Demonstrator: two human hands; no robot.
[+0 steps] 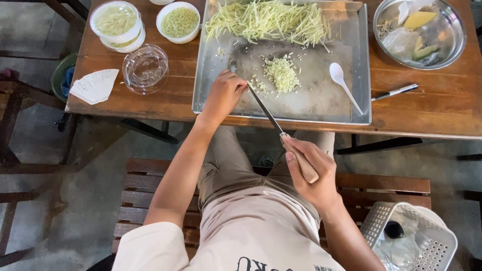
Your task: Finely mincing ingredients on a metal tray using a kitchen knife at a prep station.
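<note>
Fingers of the right hand (314, 175) wrapped tight round the pale wooden handle of a long, thin-bladed kitchen knife (281, 133), held off the near edge of the brown wooden table (442, 108), above the lap. Blade slanting up and left onto the large rectangular metal tray (351, 30), tip hidden under the left hand (224, 95). Left fingers curled down over the blade's far end, pressing on it, just left of a small heap of finely chopped pale green bits (281, 74). Long pale green shreds (268, 21) piled along the tray's far side; white plastic spoon (344, 85) lying on the tray to the right of the heap. Beyond the tray: round steel bowl of scraps (452, 45) at right, black-and-silver pen (395, 92) beside it, clear glass bowl (145, 69) and white bowls of green mince (179, 22) at left. White perforated plastic basket (427, 236) low at right, by the slatted bench.
</note>
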